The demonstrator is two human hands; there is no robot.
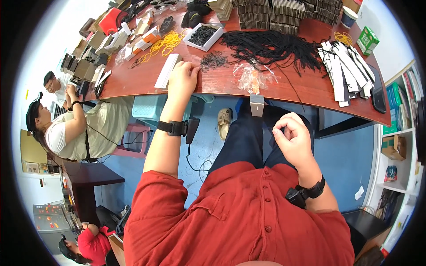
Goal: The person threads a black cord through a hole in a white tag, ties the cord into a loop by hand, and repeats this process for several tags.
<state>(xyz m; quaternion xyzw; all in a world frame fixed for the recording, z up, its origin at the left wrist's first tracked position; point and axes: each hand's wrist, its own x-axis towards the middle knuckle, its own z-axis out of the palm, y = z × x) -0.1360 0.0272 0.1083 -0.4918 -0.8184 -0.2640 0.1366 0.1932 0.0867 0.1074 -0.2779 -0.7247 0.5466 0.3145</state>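
Note:
My left hand (183,80) rests at the table's front edge with its fingers curled in. It lies against a stack of long white card strips (167,70); whatever its fingertips hold, if anything, is hidden. Over my lap, my right hand (293,138) is closed in a pinch, and I cannot make out what is in it. Small black pieces (214,61) lie scattered beyond my left hand. Between the hands, a small grey box (257,106) stands at the table edge, near crumpled clear plastic bags (250,79).
Black cords (275,46) spread across the red-brown table (306,91). White and black tags (348,71) and a phone (378,91) lie right. A white tray (204,36) of black bits, yellow bands (166,43) and brown stacks (268,15) stand farther back. Co-workers (66,119) sit left.

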